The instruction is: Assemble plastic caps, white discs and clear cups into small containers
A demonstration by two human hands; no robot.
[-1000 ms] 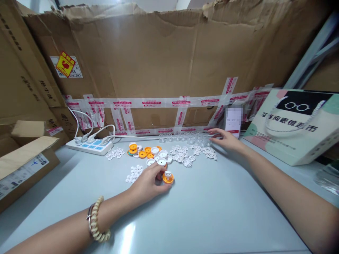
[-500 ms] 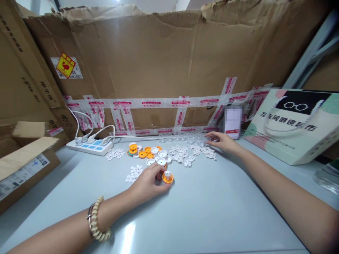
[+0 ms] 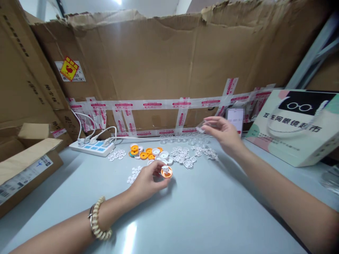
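Between its thumb and fingers, my left hand (image 3: 148,179) holds an orange round base (image 3: 166,172) with a small white piece standing in its middle. My right hand (image 3: 224,133) is raised over the far right of the parts and pinches a clear plastic cup-like cover (image 3: 201,126). More clear covers (image 3: 182,138) stand in rows along the back of the table. In front of them lie white lattice-like pieces (image 3: 181,156). Orange round bases (image 3: 143,155) and white round bases (image 3: 164,155) are heaped behind my left hand, which partly hides small white discs (image 3: 134,174).
A white power strip (image 3: 92,147) with plugged cables sits at the back left, near an open cardboard box (image 3: 29,169). A large cardboard sheet (image 3: 148,60) walls the back. At the right stand a phone (image 3: 235,119) and a printed box (image 3: 293,130) with a rope handle.
My right hand has lifted from the clear covers, bringing one up with it. My left hand has raised the orange base slightly and tilted it. The view has shifted a little.
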